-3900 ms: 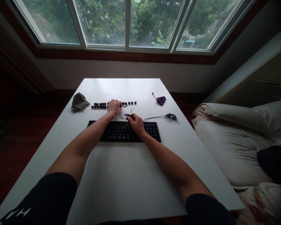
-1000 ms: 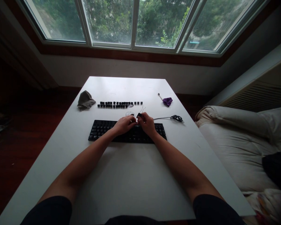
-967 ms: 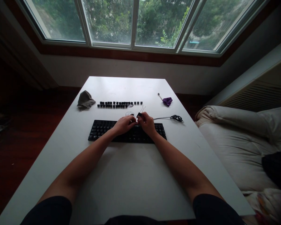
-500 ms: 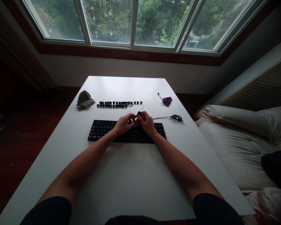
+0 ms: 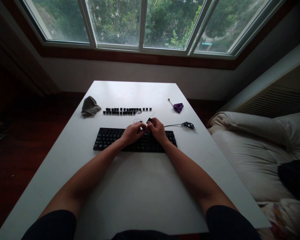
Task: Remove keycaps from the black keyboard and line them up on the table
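Observation:
A black keyboard [image 5: 107, 138] lies across the middle of the white table [image 5: 130, 196]. Both my hands hover over its far edge, fingertips meeting. My right hand [image 5: 158, 130] is closed on a small black tool with thin wire loops [image 5: 150, 119], like a keycap puller. My left hand [image 5: 132, 132] is pinched at the tool's tip; what its fingers hold is too small to make out. A row of loose black keycaps [image 5: 126, 111] lies beyond the keyboard.
A grey cloth [image 5: 89, 106] sits at the far left of the table. A purple brush-like item [image 5: 177, 106] and the keyboard's coiled cable [image 5: 188, 125] lie at the far right. A small clear round dish [image 5: 138, 120] sits behind the hands. A white cushioned sofa [image 5: 260, 156] stands to the right.
My left hand came back from the keycap row to meet my right hand over the keyboard. In the last second both hands stay together with only slight shifts of the tool.

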The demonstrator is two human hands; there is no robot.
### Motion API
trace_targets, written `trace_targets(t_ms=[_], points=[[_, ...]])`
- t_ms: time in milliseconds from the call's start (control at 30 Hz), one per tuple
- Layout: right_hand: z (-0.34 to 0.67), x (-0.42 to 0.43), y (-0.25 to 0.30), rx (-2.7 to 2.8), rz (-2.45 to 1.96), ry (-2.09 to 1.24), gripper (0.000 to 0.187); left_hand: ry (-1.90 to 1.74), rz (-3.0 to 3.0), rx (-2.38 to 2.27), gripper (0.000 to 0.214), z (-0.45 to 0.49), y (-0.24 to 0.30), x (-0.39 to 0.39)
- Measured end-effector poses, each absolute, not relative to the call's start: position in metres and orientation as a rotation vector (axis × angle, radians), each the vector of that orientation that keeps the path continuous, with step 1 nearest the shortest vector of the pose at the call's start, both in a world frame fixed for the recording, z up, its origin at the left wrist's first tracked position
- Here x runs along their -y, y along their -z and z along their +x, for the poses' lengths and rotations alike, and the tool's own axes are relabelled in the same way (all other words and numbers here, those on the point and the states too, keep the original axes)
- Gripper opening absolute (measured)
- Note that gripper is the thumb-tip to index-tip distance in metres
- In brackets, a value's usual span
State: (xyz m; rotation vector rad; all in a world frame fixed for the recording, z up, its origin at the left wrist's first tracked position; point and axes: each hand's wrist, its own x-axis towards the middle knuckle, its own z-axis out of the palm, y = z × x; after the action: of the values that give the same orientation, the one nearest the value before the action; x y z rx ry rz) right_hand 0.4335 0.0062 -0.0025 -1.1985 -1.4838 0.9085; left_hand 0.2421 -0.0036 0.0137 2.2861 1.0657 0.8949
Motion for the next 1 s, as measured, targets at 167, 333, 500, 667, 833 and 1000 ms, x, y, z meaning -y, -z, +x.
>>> trace_targets(t_ms=[167, 333, 500, 667, 833, 1000], points=[[0.434, -0.007, 0.005, 1.504, -1.209, -0.882, 0.026, -0.833, 2.411, -1.089, 0.020, 0.240, -0.014, 0.003], [0.434, -0.006, 0.003, 1.499, -1.221, -0.894, 0.026, -0.857, 2.461, -1.050, 0.019, 0.240, -0.012, 0.002], [0.435, -0.008, 0.001, 1.486, -1.192, -0.943, 0.026, -0.933, 2.530, -1.031, 0.018, 0.241, -0.011, 0.001], [0.436, -0.011, 0.000, 1.459, -1.198, -0.999, 0.027, -0.975, 2.556, -1.091, 0.017, 0.240, -0.016, 0.000], [0.437, -0.009, 0.001, 1.444, -1.189, -0.990, 0.027, -0.967, 2.453, -1.231, 0.013, 0.232, -0.022, -0.008], [0.437, -0.008, 0.003, 1.507, -1.220, -0.926, 0.026, -1.006, 2.306, -1.367, 0.029, 0.223, -0.027, -0.036]])
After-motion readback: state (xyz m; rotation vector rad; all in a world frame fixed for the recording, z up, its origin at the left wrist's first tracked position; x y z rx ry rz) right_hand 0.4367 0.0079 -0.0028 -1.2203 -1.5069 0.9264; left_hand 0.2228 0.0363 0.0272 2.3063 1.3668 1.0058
